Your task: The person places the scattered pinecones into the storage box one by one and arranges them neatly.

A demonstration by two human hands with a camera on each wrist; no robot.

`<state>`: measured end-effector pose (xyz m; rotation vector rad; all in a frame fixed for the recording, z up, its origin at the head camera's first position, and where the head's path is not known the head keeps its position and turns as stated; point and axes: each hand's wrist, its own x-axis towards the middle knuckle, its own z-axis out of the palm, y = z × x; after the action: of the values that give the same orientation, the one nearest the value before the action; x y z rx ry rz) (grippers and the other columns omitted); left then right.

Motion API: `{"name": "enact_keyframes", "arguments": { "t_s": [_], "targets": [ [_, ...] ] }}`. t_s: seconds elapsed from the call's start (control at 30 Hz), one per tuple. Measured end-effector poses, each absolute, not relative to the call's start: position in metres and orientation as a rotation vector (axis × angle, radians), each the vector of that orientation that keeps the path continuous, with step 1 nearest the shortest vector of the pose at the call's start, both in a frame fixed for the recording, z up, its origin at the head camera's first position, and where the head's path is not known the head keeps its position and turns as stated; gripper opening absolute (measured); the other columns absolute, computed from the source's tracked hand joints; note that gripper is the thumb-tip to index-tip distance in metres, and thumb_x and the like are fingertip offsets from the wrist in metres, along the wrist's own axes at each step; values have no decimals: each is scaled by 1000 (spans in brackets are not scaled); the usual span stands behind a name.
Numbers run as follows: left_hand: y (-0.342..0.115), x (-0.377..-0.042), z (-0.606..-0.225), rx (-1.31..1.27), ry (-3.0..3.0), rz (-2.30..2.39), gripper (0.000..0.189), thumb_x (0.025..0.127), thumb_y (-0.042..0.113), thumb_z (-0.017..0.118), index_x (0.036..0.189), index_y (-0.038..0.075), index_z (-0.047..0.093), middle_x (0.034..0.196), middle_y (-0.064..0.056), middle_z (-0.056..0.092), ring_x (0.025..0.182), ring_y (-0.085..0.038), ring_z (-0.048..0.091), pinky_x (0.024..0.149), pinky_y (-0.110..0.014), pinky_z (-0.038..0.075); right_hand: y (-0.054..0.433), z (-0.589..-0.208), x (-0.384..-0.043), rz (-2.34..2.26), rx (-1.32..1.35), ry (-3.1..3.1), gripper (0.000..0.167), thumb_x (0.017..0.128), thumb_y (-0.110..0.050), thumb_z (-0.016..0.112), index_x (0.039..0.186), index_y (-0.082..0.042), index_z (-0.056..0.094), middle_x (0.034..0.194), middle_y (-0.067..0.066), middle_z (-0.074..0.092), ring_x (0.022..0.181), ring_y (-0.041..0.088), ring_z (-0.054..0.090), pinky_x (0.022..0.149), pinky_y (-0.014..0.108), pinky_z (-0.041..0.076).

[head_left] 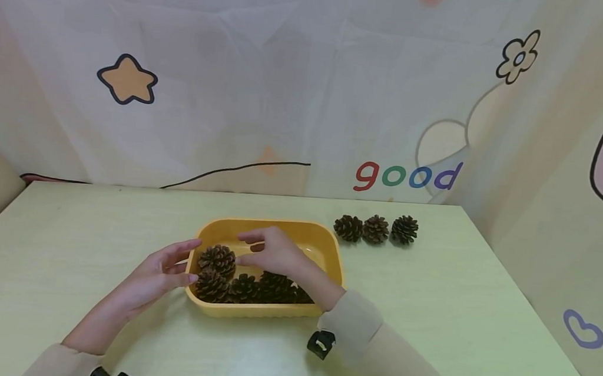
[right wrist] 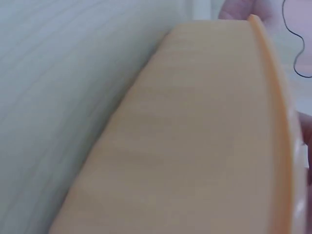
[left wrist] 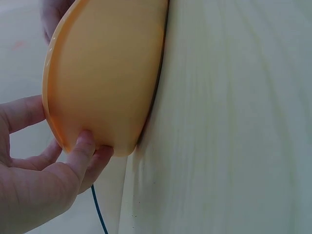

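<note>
A yellow plastic basin (head_left: 265,311) rests on the table with several brown pine cones (head_left: 218,260) along its left end and near side. My left hand (head_left: 164,269) holds the basin's left end, a thumb at the rim and fingertips (left wrist: 85,137) on the outer wall. Over the inside of the basin hangs my right hand (head_left: 277,252), its fingers loosely bent and nothing visible between them. Its thumb tip is right beside the upper left pine cone. Part of the near row is hidden by the right forearm. The basin's outer wall (right wrist: 195,122) fills the right wrist view.
Three more pine cones (head_left: 375,229) stand in a row on the table (head_left: 430,304), just beyond the basin's far right corner. A printed cloth (head_left: 208,86) hangs behind the table and along its sides. Both wrists carry small black devices (head_left: 321,344).
</note>
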<state>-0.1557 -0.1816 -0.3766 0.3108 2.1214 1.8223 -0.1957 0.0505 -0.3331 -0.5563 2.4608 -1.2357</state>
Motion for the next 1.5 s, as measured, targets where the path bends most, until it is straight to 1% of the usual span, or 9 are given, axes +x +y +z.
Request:
{"name": "enact_keyframes", "arguments": {
  "t_s": [0.07, 0.27, 0.5, 0.6, 0.8, 1.0, 1.13, 1.23, 1.5],
  "targets": [
    [-183, -155, -377, 306, 2131, 1816, 70, 85, 7, 60, 143, 2, 20, 144, -27, 18, 128, -47, 25, 97, -45, 38, 59, -330, -196, -1281, -570, 2420, 47, 83, -15, 66, 126, -3, 53, 129, 12, 52, 116, 30, 50, 89, 33, 46],
    [-183, -154, -376, 301, 2131, 1822, 71, 85, 7, 60, 143, 1, 20, 144, -27, 18, 128, -48, 24, 97, -46, 37, 93, -320, -197, -1442, -533, 2352, 46, 84, -15, 65, 127, -2, 52, 130, 14, 51, 119, 28, 48, 96, 36, 40],
    [-182, -154, -376, 299, 2125, 1825, 71, 85, 7, 60, 143, 1, 21, 145, -26, 18, 128, -47, 24, 98, -47, 36, 137, -312, -200, -1564, -451, 2329, 48, 83, -18, 67, 127, -6, 53, 127, 12, 54, 119, 26, 48, 97, 38, 40],
    [-183, -154, -376, 307, 2127, 1826, 70, 85, 7, 60, 143, 1, 21, 145, -27, 18, 128, -47, 24, 97, -47, 36, 153, -309, -202, -1576, -449, 2341, 49, 83, -19, 66, 128, -5, 52, 128, 12, 54, 120, 27, 47, 98, 39, 39],
    [-183, -154, -376, 299, 2127, 1825, 70, 85, 7, 61, 143, 1, 22, 144, -27, 18, 128, -47, 24, 98, -47, 35, 182, -305, -207, -1565, -399, 2431, 51, 84, -20, 65, 129, -2, 49, 130, 13, 52, 119, 27, 49, 95, 37, 41],
    [-183, -155, -376, 316, 2115, 1840, 70, 85, 6, 60, 143, 0, 21, 144, -27, 19, 128, -46, 25, 97, -42, 38, 209, -305, -211, -1603, -340, 2498, 51, 86, -17, 63, 131, 1, 46, 133, 18, 47, 122, 32, 44, 99, 41, 35],
    [-183, -156, -375, 318, 2123, 1838, 70, 85, 7, 61, 143, 0, 22, 145, -26, 19, 128, -46, 25, 98, -44, 36, 229, -304, -211, -1598, -285, 2549, 53, 87, -20, 61, 133, 1, 43, 135, 19, 44, 124, 33, 41, 101, 45, 32],
    [-182, -157, -376, 320, 2123, 1844, 70, 84, 6, 61, 142, 0, 23, 145, -26, 20, 128, -46, 26, 98, -45, 36, 243, -306, -211, -1601, -226, 2575, 57, 88, -24, 61, 135, 0, 40, 139, 19, 39, 128, 33, 36, 103, 48, 28],
    [-181, -158, -377, 290, 2111, 1852, 69, 84, 4, 60, 142, 1, 23, 145, -25, 19, 129, -45, 25, 100, -47, 33, 280, -314, -215, -1645, -128, 2598, 64, 87, -27, 61, 139, 0, 34, 142, 21, 33, 131, 33, 29, 105, 51, 21]
  ]
}}
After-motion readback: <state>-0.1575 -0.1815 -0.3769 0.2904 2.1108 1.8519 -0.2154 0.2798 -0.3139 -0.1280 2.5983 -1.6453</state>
